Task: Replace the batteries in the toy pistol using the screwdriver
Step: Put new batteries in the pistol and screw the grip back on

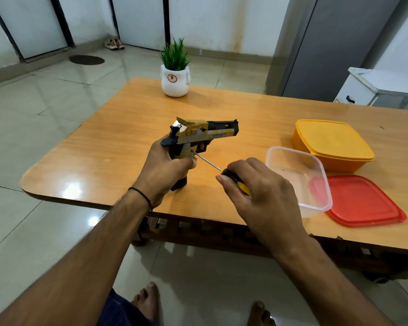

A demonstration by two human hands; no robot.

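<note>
My left hand [165,170] grips the handle of a yellow, grey and black toy pistol [203,132], holding it upright above the wooden table [104,149] with the barrel pointing right. My right hand [257,191] holds a screwdriver [231,176] by its black and yellow handle. The thin metal shaft runs up and left, and its tip touches the side of the pistol's grip just behind the trigger. The lower grip is hidden by my left fingers. No batteries are visible.
To the right on the table stand a clear plastic box [299,177], its red lid [365,201] and a closed yellow box [332,144]. A white pot with a green plant [174,78] stands at the far edge. My bare feet [149,300] are on the tiled floor below.
</note>
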